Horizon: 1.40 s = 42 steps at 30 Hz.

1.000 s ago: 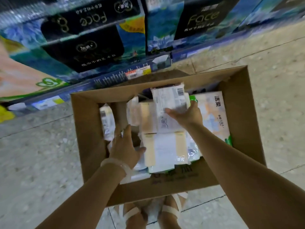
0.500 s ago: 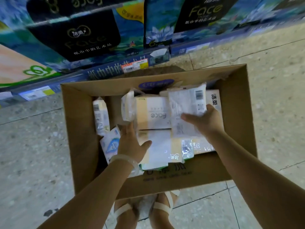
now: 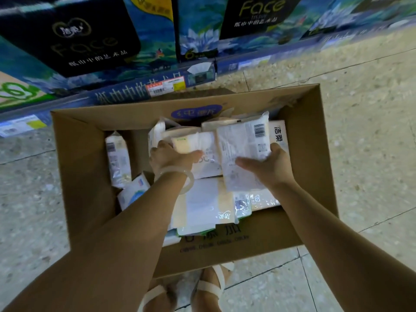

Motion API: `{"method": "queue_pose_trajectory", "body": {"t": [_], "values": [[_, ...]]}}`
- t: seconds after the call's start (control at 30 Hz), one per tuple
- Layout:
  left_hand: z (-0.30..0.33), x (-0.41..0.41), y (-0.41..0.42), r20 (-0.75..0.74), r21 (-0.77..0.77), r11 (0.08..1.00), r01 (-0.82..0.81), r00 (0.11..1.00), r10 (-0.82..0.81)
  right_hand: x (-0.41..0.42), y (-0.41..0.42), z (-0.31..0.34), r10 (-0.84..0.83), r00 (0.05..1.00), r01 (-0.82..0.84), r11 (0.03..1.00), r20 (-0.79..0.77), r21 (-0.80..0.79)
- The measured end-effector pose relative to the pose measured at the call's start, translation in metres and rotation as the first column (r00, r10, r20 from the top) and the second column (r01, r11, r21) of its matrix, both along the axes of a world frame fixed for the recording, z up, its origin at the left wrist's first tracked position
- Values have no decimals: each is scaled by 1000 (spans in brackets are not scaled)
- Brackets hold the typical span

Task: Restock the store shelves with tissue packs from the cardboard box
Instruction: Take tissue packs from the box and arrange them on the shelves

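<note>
Picking step: right hand [image 3: 267, 164] grips barcoded tissue pack [image 3: 244, 149], left hand [image 3: 171, 157] clasps cream-ended pack [image 3: 191, 143] inside cardboard box [image 3: 85, 176]; next, lift toward shelf [image 3: 126, 95] at 12 o'clock.

dim, perhaps slightly blurred, edge-warped

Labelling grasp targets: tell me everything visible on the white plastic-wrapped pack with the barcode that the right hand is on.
The white plastic-wrapped tissue pack with a barcode is flat and rectangular, in glossy, crinkled film, printed with small text and a black barcode near its far right corner. It lies tilted over other packs inside the open brown cardboard box. The right hand grips its right edge, thumb across the face; the left hand holds a neighbouring cream pack.
</note>
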<state>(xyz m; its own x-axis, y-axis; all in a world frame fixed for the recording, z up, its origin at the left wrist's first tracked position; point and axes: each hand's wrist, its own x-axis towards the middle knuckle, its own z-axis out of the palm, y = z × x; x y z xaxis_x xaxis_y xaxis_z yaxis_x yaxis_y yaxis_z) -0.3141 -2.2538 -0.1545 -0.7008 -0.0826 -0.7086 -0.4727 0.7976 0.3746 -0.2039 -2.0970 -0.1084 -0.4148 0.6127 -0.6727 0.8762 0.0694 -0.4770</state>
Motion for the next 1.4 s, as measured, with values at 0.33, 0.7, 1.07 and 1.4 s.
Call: {"method": "queue_pose_trajectory", "body": {"t": [0.33, 0.7, 1.07, 1.4], "values": [[107, -13, -46, 115, 344, 850, -399, 917, 383, 1, -11, 90, -83, 994, 81, 996, -74, -28], [389, -68, -193, 96, 627, 643, -440, 863, 496, -79, -118, 362, -73, 909, -18, 977, -410, -213], [630, -83, -317, -84, 788, 456, -413, 662, 745, -159, -223, 585, 198, 685, -425, 891, -701, -163], [763, -30, -488, -193, 866, 334, -373, 366, 910, -201, -400, 731, 445, 364, -779, 626, -819, -6]]}}
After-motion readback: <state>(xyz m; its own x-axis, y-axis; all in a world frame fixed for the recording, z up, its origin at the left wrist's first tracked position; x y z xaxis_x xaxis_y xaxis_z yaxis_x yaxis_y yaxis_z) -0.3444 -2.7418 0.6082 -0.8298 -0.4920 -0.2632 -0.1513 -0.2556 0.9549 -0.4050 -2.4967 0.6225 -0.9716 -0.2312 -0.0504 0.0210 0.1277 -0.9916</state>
